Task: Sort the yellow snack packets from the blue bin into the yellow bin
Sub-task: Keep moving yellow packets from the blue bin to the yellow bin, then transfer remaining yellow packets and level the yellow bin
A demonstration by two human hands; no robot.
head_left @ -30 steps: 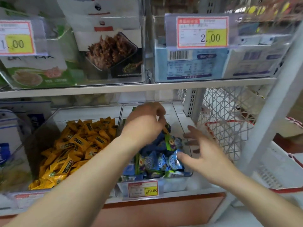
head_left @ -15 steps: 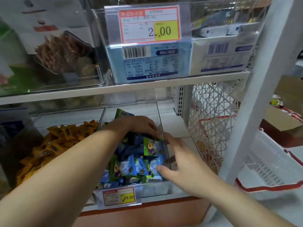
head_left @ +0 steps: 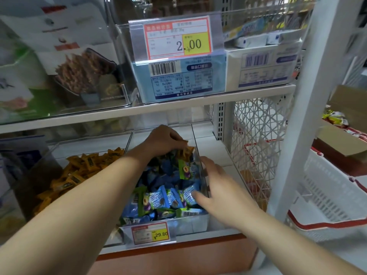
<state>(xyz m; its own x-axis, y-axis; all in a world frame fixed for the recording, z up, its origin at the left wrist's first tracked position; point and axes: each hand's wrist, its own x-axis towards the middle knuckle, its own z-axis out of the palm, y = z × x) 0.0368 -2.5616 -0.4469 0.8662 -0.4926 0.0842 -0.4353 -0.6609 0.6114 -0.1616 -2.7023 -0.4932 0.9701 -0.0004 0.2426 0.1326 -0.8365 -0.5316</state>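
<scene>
Yellow snack packets (head_left: 186,152) gripped in left hand (head_left: 164,140), right hand (head_left: 220,187) released, fingers (head_left: 207,163) spread over blue bin (head_left: 195,223)

Bright, even, diffuse; no hard shadows. Dimmer under upper shelf (head_left: 151,110), toward far end of lower level. Faint soft shade just under left hand (head_left: 164,140). Milky glare across clear front of upper right bin (head_left: 248,15), hazy sheen on upper left bin (head_left: 111,92). Slightly washed, cool cast. Soft all over, worst at left edge: boxes (head_left: 17,80) smeared, print unreadable. Sharpest mid-frame: price tag (head_left: 176,37) digits legible, small print not. Slight blur on right hand (head_left: 216,187), mostly at the fingertips. Strong wide-angle bend: post (head_left: 309,96) leaning at right, shelf edge tilted, forearms stretched near bottom.
</scene>
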